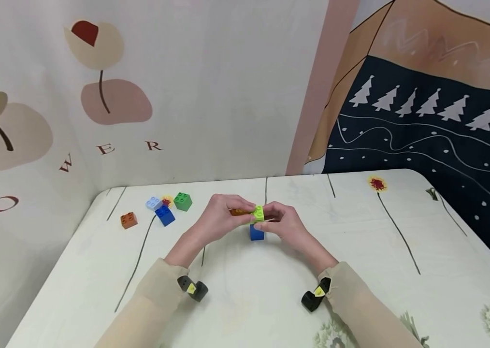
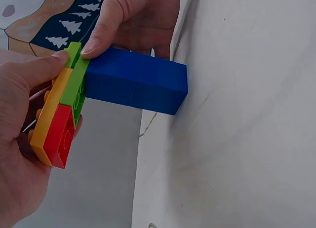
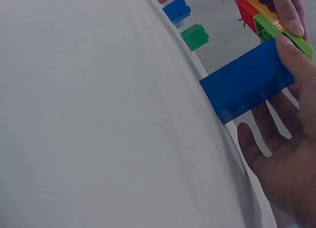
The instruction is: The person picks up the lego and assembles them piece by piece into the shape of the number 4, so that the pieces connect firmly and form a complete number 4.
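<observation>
Two blue building bricks (image 2: 133, 80) form an upright stack on the table in front of me. Across their top lies a lime-green brick (image 1: 258, 213), touching the upper blue one. A yellow brick (image 2: 53, 120) and a red brick (image 2: 60, 139) are joined to the green one and jut out to the left. My left hand (image 1: 223, 217) grips this joined group, its thumb by the green brick's end. The right hand (image 1: 289, 226) pinches the stack's top, thumb at the seam between blue and green. Fingers partly hide the joined bricks in the head view.
At the table's back left lie loose bricks: brown-orange (image 1: 129, 220), light blue (image 1: 153, 203), dark blue (image 1: 165, 215) and green (image 1: 182, 201). The white tablecloth (image 1: 245, 299) has printed flowers. A printed curtain (image 1: 219, 96) hangs behind the table.
</observation>
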